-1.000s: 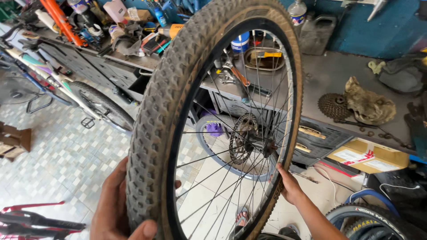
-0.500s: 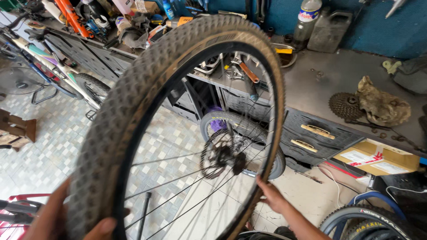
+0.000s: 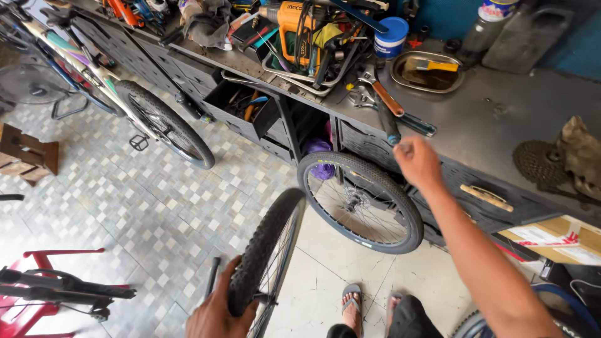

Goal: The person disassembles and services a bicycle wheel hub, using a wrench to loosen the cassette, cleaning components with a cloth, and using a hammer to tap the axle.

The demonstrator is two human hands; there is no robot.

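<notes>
My left hand [image 3: 214, 311] grips the knobby tyre of a bicycle wheel [image 3: 266, 247] that stands upright on the tiled floor in front of me. My right hand [image 3: 417, 161] is stretched out over the edge of the grey workbench [image 3: 501, 122], away from the wheel. Its loosely curled fingers are at the end of a black-handled tool [image 3: 388, 124] that lies on the bench beside an orange-handled one [image 3: 383, 95]. Nothing shows in that hand.
A second wheel [image 3: 360, 201] leans against the bench drawers. A bicycle [image 3: 125, 100] stands at the left, a wooden stool [image 3: 25, 150] and a red stand [image 3: 37, 288] nearer. On the bench lie a metal tray [image 3: 429, 72], a blue can [image 3: 391, 37], a sprocket cassette [image 3: 538, 163] and a cardboard box [image 3: 557, 238].
The wheel, held up close before my face by both hands, has come down to the floor. My right hand has let go of it and reached out to the bench.
</notes>
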